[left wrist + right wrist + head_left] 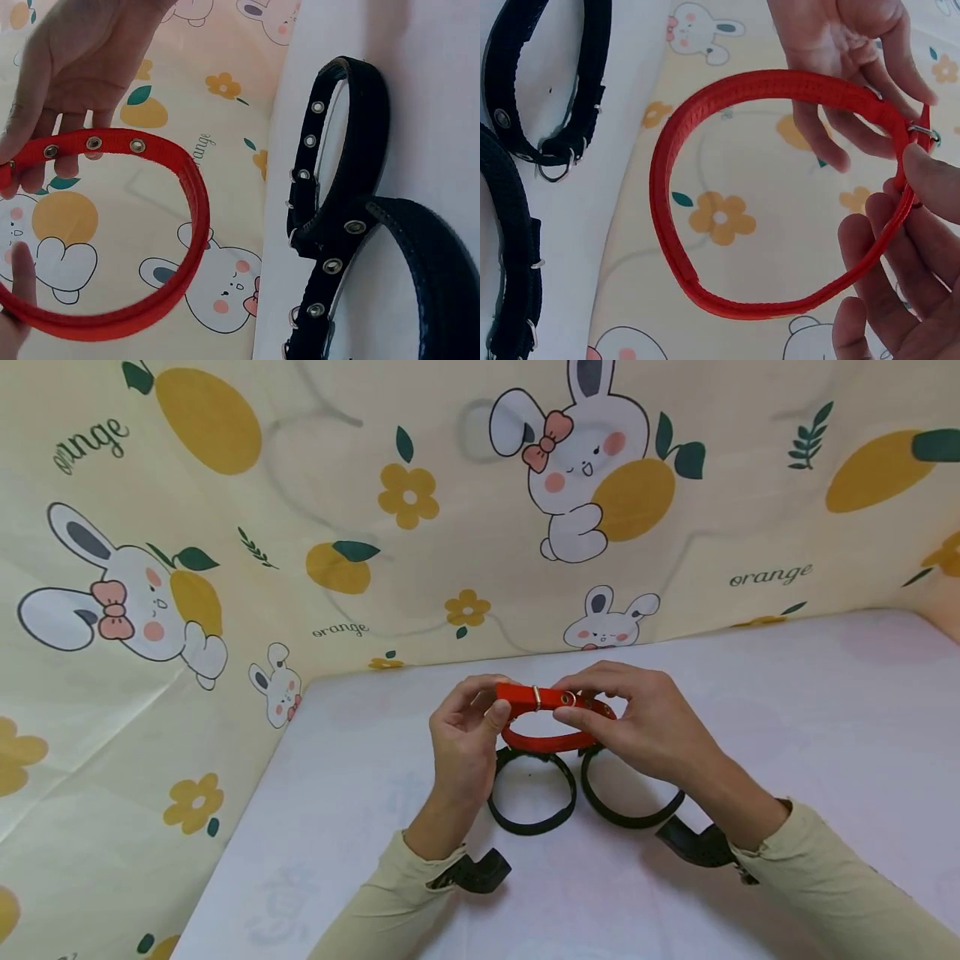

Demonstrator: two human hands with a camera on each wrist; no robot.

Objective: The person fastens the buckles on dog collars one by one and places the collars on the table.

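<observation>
A red collar [551,744] with a metal buckle [536,697] and eyelets is held up, looped into a ring, above the table. My left hand [462,747] pinches it at the left by the buckle, thumb in front. From the other side my right hand [652,718] pinches the strap near a small metal ring. Eyelets in the red strap [94,142] show in the left wrist view. In the right wrist view, the right thumb [930,172] presses just beside the buckle, and the left hand's fingers reach behind it.
Two black collars, left [528,831] and right [633,822], lie looped side by side on the white tabletop [360,777], below the red one. A patterned cloth [450,552] with rabbits and oranges rises behind. Black wrist mounts [483,871] hang under the sleeves.
</observation>
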